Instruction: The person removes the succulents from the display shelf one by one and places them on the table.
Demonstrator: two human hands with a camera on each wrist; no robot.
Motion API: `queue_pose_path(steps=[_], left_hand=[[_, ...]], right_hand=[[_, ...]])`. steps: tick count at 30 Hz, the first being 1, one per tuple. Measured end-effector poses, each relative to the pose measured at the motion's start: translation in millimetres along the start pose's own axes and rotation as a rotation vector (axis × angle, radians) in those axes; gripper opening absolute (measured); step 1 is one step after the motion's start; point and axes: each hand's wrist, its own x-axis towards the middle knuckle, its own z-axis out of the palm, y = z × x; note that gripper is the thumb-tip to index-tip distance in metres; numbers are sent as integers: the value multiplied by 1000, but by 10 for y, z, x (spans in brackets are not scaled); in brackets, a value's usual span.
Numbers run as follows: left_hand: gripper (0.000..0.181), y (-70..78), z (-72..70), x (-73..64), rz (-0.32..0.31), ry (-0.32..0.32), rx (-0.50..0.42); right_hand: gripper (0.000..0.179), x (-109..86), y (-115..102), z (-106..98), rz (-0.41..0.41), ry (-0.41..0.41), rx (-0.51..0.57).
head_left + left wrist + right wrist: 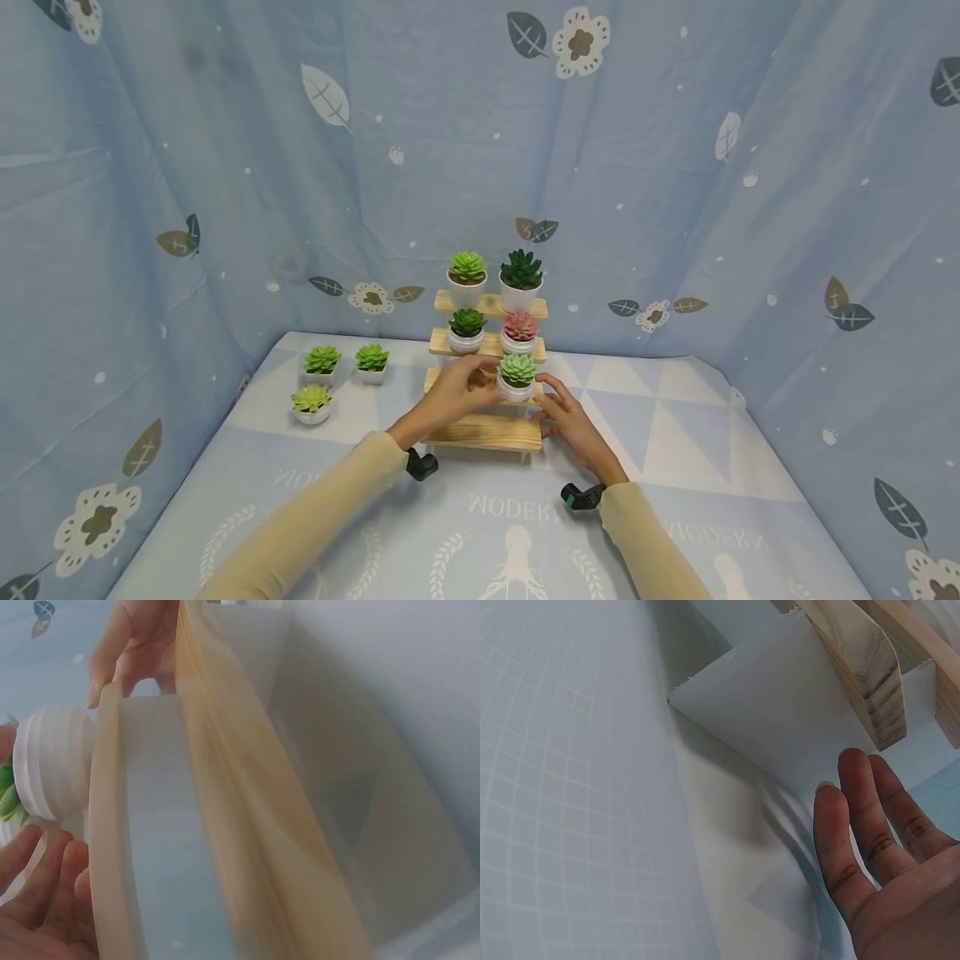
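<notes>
A pale green succulent in a white ribbed pot (pixel 516 388) sits at the right of the third tier of a wooden plant stand (pixel 480 432). My left hand (pixel 452 392) holds the pot from the left, thumb low at its side. In the left wrist view, those fingers (pixel 36 859) lie right beside the pot (pixel 60 761). From the right, my right hand (pixel 573 423) reaches toward the pot with spread fingers, tips right at its edge. In the right wrist view, three relaxed fingers (pixel 866 814) extend by a board's end (pixel 877 694).
Green and red succulents in white pots stand on the upper two tiers, among them a dark green one (pixel 521 279) and a red one (pixel 519 330). Three small green potted plants (pixel 322 367) stand on the table (pixel 675 467) at left. A patterned blue curtain (pixel 660 167) hangs behind.
</notes>
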Motion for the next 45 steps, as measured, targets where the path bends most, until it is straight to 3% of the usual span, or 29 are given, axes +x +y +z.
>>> queue_pose_path(steps=[22,36,45], left_hand=[[66,56,140,83,-31,-7,20],[63,103,215,92,-68,42,53],[58,81,215,117,-48,49,36]], right_hand=[[51,-1,-1,7,-2,-3,0],[49,-12,1,17,-23,-6,6],[47,-8,-9,12,-23,-6,7]])
